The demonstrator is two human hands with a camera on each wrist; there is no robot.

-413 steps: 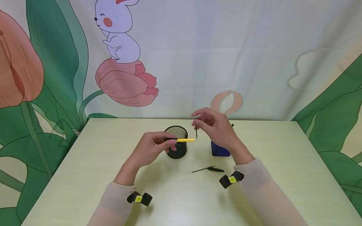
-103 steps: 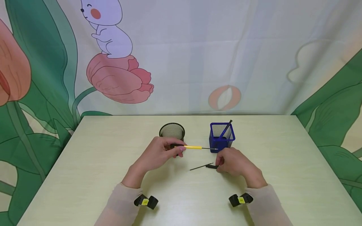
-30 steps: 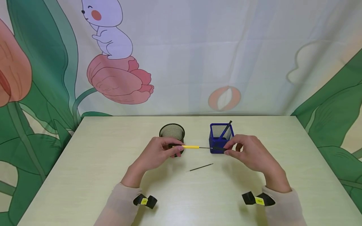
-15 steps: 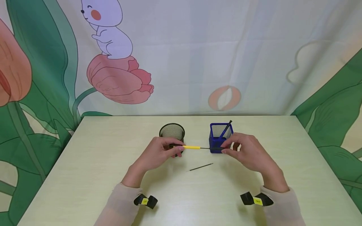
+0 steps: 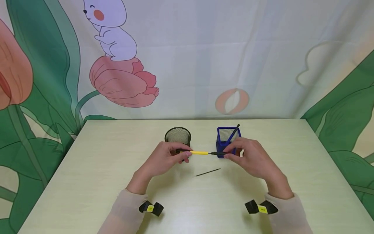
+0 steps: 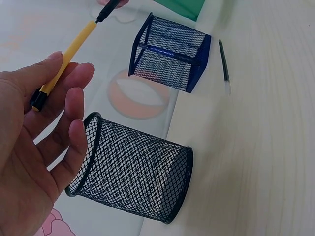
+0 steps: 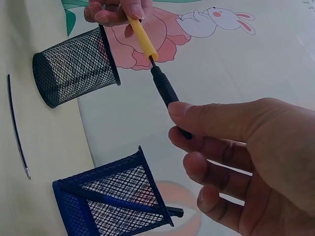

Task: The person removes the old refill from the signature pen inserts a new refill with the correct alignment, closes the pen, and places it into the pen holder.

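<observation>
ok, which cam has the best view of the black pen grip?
Right wrist: the black pen grip looks largest and visibly ribbed there, hidden only where it's held. Head shows it small, in front of the blue mesh pen holder. Left wrist catches just a short part at the top edge.

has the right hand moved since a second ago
Yes, slightly left: in the head view the right hand reaches farther across the front of the blue mesh holder, bringing the black grip closer to the yellow barrel.
</observation>
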